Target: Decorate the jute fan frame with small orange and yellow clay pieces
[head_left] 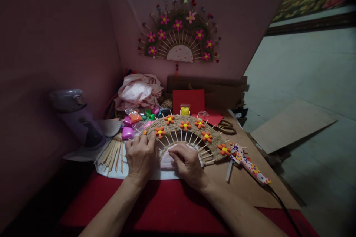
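Observation:
In front of me lies a half-round craft fan (191, 133) wound with jute twine, with thin sticks radiating from its centre. Orange clay flowers with yellow middles (185, 126) sit along its arc. My left hand (141, 157) is closed over the fan's left end, its index finger near an orange flower (160, 132). A small orange piece (145, 132) shows just above its knuckles. Over the pale fabric half-circle (168, 159) at the fan's base, my right hand (189, 163) is closed in a pinch. Whatever its fingertips hold is too small to make out.
Wooden sticks (112, 155) and a purple bottle (80, 118) are at left. Clay packets (135, 116), crumpled fabric (137, 92) and red card (188, 100) lie behind. A flower-patterned glue gun (251, 166) with a cord rests on cardboard (267, 192). A finished fan (178, 16) hangs behind.

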A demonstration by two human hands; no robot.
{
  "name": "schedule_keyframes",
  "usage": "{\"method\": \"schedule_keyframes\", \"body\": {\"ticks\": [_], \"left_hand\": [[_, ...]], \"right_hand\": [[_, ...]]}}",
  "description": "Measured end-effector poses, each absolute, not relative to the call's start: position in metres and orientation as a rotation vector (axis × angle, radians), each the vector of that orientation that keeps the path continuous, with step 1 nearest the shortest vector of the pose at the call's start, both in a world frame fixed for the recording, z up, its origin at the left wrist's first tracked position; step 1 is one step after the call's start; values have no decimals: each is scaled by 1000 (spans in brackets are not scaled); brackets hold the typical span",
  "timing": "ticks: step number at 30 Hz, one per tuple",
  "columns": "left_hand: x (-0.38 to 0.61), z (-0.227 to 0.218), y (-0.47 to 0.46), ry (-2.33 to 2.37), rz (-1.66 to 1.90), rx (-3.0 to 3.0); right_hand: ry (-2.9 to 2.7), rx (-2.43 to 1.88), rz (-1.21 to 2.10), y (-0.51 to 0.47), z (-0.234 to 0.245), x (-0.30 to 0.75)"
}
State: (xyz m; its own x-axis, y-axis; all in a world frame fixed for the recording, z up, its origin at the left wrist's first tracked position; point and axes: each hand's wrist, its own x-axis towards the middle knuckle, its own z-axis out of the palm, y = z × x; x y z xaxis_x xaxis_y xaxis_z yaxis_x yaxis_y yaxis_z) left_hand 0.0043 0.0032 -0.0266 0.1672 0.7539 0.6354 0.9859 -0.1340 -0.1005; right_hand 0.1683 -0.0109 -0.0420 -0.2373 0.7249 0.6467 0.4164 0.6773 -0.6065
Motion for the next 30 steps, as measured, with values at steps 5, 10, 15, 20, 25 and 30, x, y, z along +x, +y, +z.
{"method": "schedule_keyframes", "body": {"ticks": [5, 10, 15, 20, 25, 30], "left_hand": [[7, -28, 6, -1695, -567, -1937], [7, -27, 6, -1693, -549, -1953], [6, -25, 4, -1664, -742, -1971], [16, -29, -13, -1495, -1468, -2338], [16, -34, -32, -1688, -2215, -2621], [7, -33, -36, -1980, -2856, -2575]], "right_hand": [[-1860, -878, 386, -11, -41, 168], [-1857, -882, 387, -11, -41, 168], [-1854, -882, 392, -11, -41, 168], [-1790, -866, 409, -13, -37, 170], [-1865, -751, 411, -19, -30, 169], [-1918, -729, 401, -21, -29, 167]]}}
